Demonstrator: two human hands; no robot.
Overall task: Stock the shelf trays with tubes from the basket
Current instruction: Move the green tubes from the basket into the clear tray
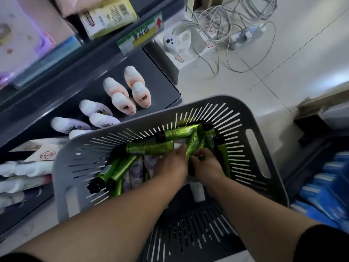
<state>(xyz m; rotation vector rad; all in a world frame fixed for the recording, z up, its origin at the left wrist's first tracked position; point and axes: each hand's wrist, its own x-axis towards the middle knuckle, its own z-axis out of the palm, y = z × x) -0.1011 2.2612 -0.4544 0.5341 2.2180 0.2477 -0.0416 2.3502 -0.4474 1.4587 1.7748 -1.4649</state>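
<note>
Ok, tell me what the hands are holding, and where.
Both hands meet on one green tube in the basket, gripping its lower end; the exact hold is unclear.

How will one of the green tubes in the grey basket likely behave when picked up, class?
The green tubes look slim and glossy, so one may slip in the fingers. Their round bodies and black caps suggest they could roll if laid flat. They lie loosely crossed in the basket, so lifting one, as the left hand and right hand reach, may shift its neighbours.
</note>
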